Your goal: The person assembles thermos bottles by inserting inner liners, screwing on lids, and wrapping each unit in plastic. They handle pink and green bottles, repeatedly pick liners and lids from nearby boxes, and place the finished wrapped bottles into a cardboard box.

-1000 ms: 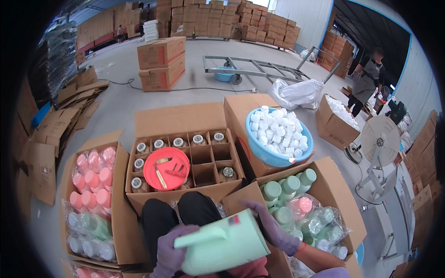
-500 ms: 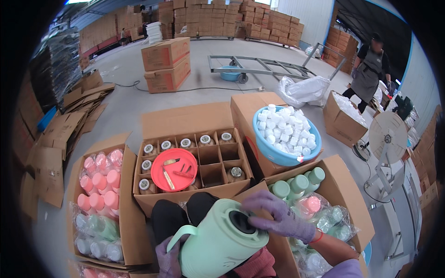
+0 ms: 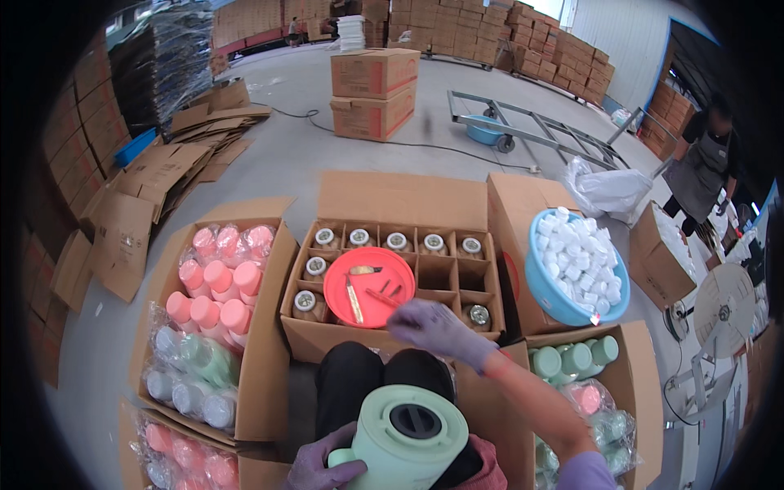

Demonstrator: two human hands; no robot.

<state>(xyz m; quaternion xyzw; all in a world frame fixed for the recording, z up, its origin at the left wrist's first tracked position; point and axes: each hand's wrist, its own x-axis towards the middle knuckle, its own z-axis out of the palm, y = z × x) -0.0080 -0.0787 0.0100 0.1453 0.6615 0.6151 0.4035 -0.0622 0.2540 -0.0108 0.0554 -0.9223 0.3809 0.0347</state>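
- Warehouse floor (image 3: 327,139): grey concrete, with flattened cardboard (image 3: 155,175) lying at 10 o'clock and two stacked sealed cartons (image 3: 374,91) at 12 o'clock.
- Divided carton (image 3: 400,269): open, at the centre of the view, directly ahead of the person's knees. Its cells hold capped bottles along the far row and the left side; several cells at the near right stand unfilled.
- Left carton (image 3: 204,327): open, at 9 o'clock, packed with pink and pale green jugs in clear wrapping.
- Right carton (image 3: 588,384): open, at 4 o'clock, holding green and pink jugs.
- Blue basin (image 3: 572,269): at 3 o'clock, resting on a carton just beside the divided carton, heaped with white caps.
- Green jug (image 3: 408,437): at 6 o'clock, in the person's lap, tilted so that its open black mouth faces the camera.
- Red tray (image 3: 369,286): round, lying on the divided carton's left-centre cells, carrying a few small tools.
- Right hand (image 3: 437,327): gloved in purple, blurred, stretched forward over the near right cells just beside the red tray; the grip is loosely spread and grasps nothing visible.
- Left hand (image 3: 322,465): gloved in purple, at 7 o'clock, its grip clenched around the green jug's handle.
- Another person (image 3: 702,171): standing at 2 o'clock, well apart.
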